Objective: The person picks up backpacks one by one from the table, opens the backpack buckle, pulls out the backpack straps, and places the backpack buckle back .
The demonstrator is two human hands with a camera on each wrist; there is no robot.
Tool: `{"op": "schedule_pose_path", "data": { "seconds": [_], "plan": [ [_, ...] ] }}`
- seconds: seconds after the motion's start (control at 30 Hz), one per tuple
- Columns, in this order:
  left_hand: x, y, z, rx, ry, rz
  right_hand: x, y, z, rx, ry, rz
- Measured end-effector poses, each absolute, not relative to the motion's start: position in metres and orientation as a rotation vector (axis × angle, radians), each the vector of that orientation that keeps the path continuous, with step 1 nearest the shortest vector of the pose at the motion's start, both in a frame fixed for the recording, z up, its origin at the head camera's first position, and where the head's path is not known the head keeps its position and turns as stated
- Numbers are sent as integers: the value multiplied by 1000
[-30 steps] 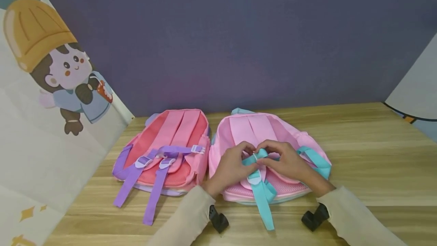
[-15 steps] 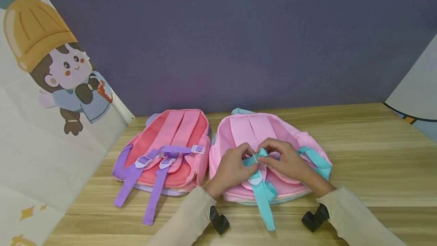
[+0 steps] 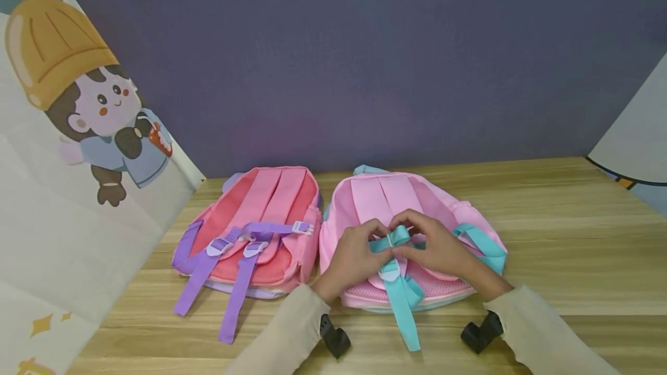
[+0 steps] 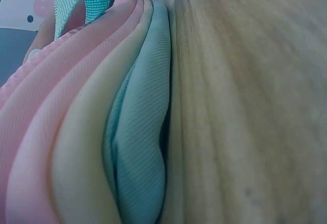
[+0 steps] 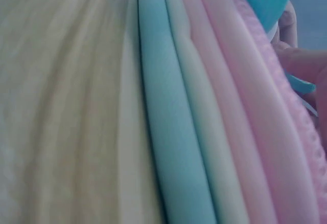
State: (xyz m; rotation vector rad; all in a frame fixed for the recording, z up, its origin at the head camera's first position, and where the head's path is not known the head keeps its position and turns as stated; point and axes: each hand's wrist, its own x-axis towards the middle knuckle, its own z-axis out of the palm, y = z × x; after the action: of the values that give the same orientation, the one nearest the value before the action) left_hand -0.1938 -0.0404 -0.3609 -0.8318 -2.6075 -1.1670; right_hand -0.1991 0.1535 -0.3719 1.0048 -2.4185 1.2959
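A light pink backpack (image 3: 438, 201) lies with its back panel up, its layered pink, cream and teal side (image 4: 87, 116) seen low from the left wrist. My left hand (image 3: 356, 252) pinches a folded teal strap (image 3: 400, 236) between thumb and index finger above the panel. From the other side my right hand (image 3: 438, 242) curls thumb and index finger round the same folded strap, right by a thin white tie (image 3: 389, 240) that circles it. Below them a white buckle (image 3: 389, 272) carries a teal strap tail (image 3: 403, 317) hanging toward me. Part of the folded strap is hidden by the fingers.
A coral-pink backpack (image 3: 292, 207) lies close on the left, its purple straps (image 3: 237, 305) trailing over the wooden table (image 3: 563, 236). Another teal strap loop (image 3: 487, 250) sits at the right side of the light pink backpack. A dark panel (image 3: 365, 62) stands behind.
My right fingers shift slightly at the folded strap, the index finger rising a little, so more of the teal loop shows. The left hand and both backpacks stay nearly still.
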Motion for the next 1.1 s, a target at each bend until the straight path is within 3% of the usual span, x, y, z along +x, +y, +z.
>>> {"op": "schedule_pose_path", "data": {
  "seconds": [1.1],
  "plan": [
    [-193,-39,-361,-836,-2560,-1186,-202,155,-374,1033,-2407,1279]
  ]
}}
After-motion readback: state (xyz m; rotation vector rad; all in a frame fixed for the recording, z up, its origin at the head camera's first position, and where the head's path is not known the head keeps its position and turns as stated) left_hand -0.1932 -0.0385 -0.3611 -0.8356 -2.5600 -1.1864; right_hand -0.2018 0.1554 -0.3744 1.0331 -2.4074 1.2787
